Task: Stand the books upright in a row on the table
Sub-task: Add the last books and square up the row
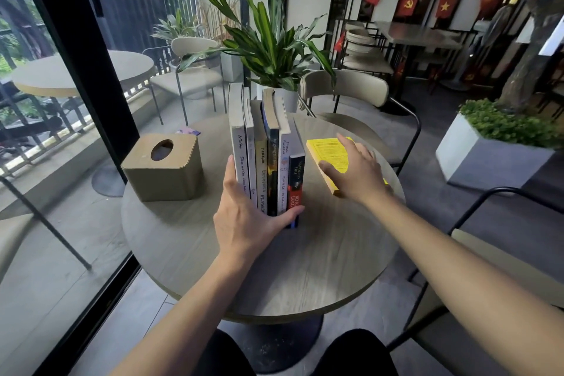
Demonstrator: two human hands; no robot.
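Several books stand upright in a row, spines toward me, in the middle of a round wooden table. My left hand clasps the row's near end, thumb against the left grey book and fingers wrapped under the spines to the rightmost dark book. A yellow book lies flat on the table to the right of the row. My right hand rests on top of it, fingers spread over its cover and thumb at its left edge.
A tan tissue box sits on the table's left side, with a small purple item behind it. A potted plant and a beige chair stand beyond the table. A glass wall runs along the left, and another chair is at my right.
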